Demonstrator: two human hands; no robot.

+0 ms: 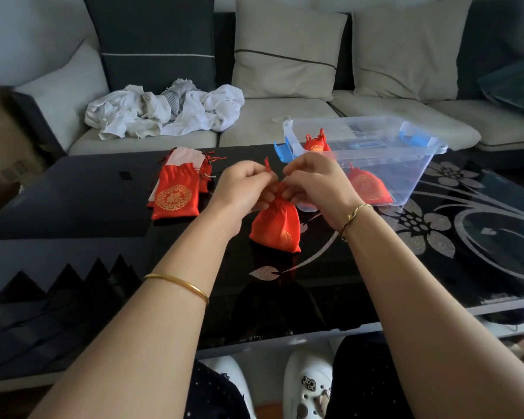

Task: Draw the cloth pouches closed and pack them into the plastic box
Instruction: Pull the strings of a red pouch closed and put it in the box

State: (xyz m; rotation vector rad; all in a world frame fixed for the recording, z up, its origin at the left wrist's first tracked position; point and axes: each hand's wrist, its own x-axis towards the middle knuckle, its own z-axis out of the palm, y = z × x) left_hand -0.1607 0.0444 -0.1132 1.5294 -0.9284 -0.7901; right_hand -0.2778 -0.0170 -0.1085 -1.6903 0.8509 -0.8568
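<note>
From my remote seat I see both hands raised over the black glass desk (103, 204), meeting at the neck of a red cloth pouch (277, 226). The left hand (242, 184) has its fingers curled and pinches the red drawstring (267, 165), a short end of which sticks up above the knuckles. The right hand (313, 179) is curled too and pinches the cord and the gathered cloth at the pouch's mouth. The pouch hangs below them with its neck bunched tight; I cannot tell whether its bottom rests on the desk or hangs just above it. To the right, near the desk's far edge, stands the clear plastic box (427, 164) with blue latches. Two red pouches lie inside it, one against the near wall (371, 187) and one toward the far left corner (315, 145). To the left of the hands lies a small pile of flat pouches (176, 196), with gold print showing on the top one. Behind the desk, a heap of white laundry (164, 114) sits on the sofa (285, 116).
</note>
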